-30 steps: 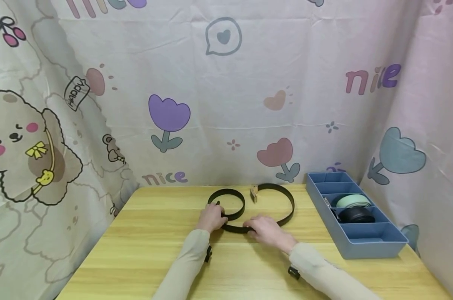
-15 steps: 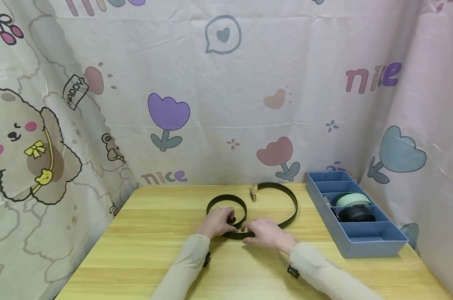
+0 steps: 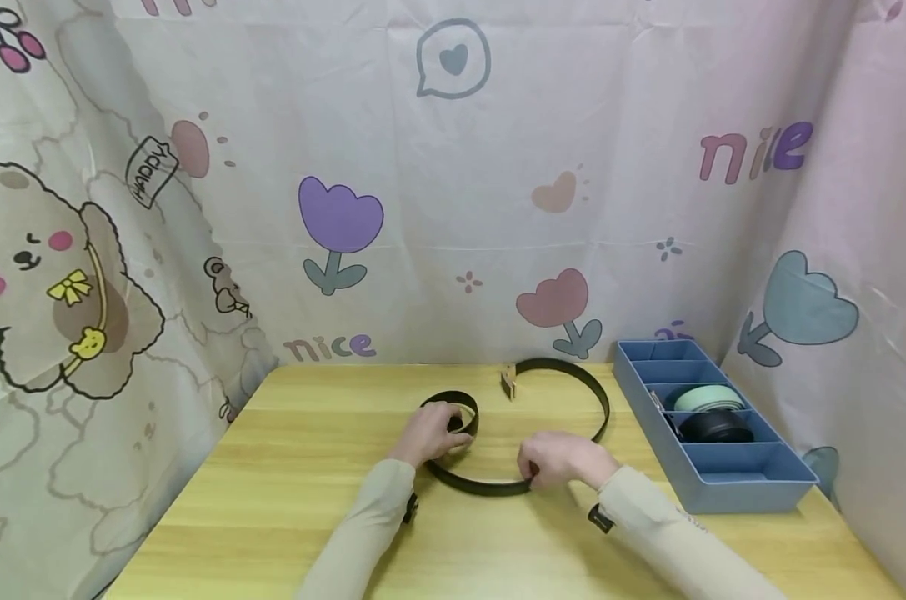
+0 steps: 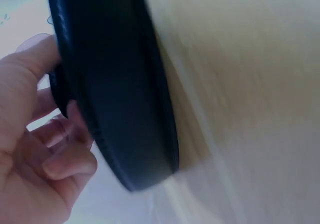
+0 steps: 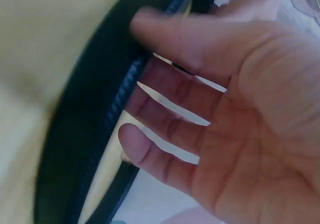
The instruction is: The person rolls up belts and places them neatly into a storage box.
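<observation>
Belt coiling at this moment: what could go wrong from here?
1. The coil under the left hand looks loose, so it may spring open if that grip slips.
2. The black belt stands on edge between the hands; a pull from the right hand could twist or tip it.
3. The buckle lies unheld and might drag or swing as the belt is pulled.

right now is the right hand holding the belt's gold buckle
No, the right hand pinches the black belt, while the gold buckle sits farther back on the table.
</observation>
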Demonstrator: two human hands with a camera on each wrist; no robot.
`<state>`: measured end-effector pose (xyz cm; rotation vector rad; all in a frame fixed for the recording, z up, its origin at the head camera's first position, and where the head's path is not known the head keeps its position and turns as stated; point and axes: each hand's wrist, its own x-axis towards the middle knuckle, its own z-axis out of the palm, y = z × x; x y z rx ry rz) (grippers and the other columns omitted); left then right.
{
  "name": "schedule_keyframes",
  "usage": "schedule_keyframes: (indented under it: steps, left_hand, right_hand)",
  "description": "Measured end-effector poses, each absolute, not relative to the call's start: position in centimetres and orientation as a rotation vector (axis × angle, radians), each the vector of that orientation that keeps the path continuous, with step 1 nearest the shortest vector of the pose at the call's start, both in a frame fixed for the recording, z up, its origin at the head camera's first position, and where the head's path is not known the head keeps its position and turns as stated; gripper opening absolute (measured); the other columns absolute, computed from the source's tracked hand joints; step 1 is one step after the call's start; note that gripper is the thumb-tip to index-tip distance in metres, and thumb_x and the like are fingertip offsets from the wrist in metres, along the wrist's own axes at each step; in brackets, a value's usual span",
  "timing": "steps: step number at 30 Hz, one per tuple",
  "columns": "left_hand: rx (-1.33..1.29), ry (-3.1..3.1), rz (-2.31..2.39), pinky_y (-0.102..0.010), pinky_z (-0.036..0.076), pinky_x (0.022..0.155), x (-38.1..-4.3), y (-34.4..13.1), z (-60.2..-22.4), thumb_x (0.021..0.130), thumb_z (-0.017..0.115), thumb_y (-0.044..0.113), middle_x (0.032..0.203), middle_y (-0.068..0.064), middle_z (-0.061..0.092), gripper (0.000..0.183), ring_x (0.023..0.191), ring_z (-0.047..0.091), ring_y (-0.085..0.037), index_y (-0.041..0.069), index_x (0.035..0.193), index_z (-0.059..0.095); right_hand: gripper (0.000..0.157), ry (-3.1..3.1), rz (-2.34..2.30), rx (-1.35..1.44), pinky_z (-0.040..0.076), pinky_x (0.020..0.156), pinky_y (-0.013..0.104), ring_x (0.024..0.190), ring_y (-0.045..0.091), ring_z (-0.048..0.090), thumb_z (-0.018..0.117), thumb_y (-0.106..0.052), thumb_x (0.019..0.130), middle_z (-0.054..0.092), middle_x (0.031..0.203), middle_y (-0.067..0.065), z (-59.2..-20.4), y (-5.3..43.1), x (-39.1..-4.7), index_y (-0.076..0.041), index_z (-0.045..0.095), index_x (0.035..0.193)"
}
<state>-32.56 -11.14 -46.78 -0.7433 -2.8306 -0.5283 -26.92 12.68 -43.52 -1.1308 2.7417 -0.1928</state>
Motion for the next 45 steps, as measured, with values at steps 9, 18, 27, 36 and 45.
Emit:
schedule_keyframes:
  steps: [9, 18, 27, 36, 45]
  left_hand:
    - [-0.715, -2.771, -0.840, -0.037, 0.048, 0.075, -33.1, -11.0, -45.6, 0.098, 0.058, 0.035, 0.099, -0.006, 0.064, 0.025, 0.083, 0.056, -0.017, 0.012, 0.105, 0.063]
    - [-0.757, -2.919, -0.965, -0.025, 0.043, 0.052, -33.3, -13.1, -45.6, 0.093, 0.067, 0.030, 0.067, -0.005, 0.065, 0.028, 0.053, 0.050, -0.009, 0.008, 0.076, 0.070]
    - [-0.815, -2.977, -0.630, -0.037, 0.051, 0.079, -32.5, -11.4, -47.0, 0.079, 0.081, 0.038, 0.100, -0.009, 0.069, 0.047, 0.089, 0.062, -0.021, 0.007, 0.110, 0.064]
    - [-0.912, -2.906, -0.638, -0.027, 0.049, 0.073, -32.5, -11.0, -47.1, 0.072, 0.087, 0.019, 0.086, 0.000, 0.072, 0.024, 0.078, 0.059, -0.011, 0.011, 0.091, 0.074]
    - [-0.829, -2.915, -0.757, -0.030, 0.050, 0.073, -32.1, -10.5, -47.0, 0.071, 0.088, 0.020, 0.084, 0.001, 0.067, 0.053, 0.077, 0.062, -0.012, 0.008, 0.110, 0.054]
  right_hand:
    - [0.031, 2.812, -0.171, -1.320, 0.034, 0.053, 0.017, 0.055, 0.000, 0.035, 0.074, -0.007, 0.079, 0.048, 0.059, -0.014, -44.6, 12.1, -26.5, -0.017, 0.053, 0.059]
    - [0.049, 2.862, -0.171, -1.058, 0.017, 0.049, 0.023, 0.053, 0.007, 0.018, 0.073, -0.002, 0.068, 0.017, 0.054, -0.013, -43.5, 14.7, -26.3, -0.021, 0.031, 0.051]
    - [0.011, 2.893, -0.444, -1.129, 0.051, 0.064, 0.027, 0.071, 0.009, 0.063, 0.070, -0.018, 0.088, 0.072, 0.086, 0.000, -44.1, 10.8, -28.6, -0.011, 0.072, 0.096]
    - [0.014, 2.930, -0.548, -1.271, 0.044, 0.062, 0.022, 0.068, 0.008, 0.052, 0.067, 0.004, 0.081, 0.065, 0.078, 0.001, -45.7, 7.9, -31.4, -0.005, 0.069, 0.092]
    - [0.013, 2.892, -0.662, -1.237, 0.043, 0.059, 0.017, 0.066, 0.001, 0.051, 0.069, -0.003, 0.086, 0.072, 0.082, -0.001, -46.7, 7.4, -31.7, -0.013, 0.074, 0.091]
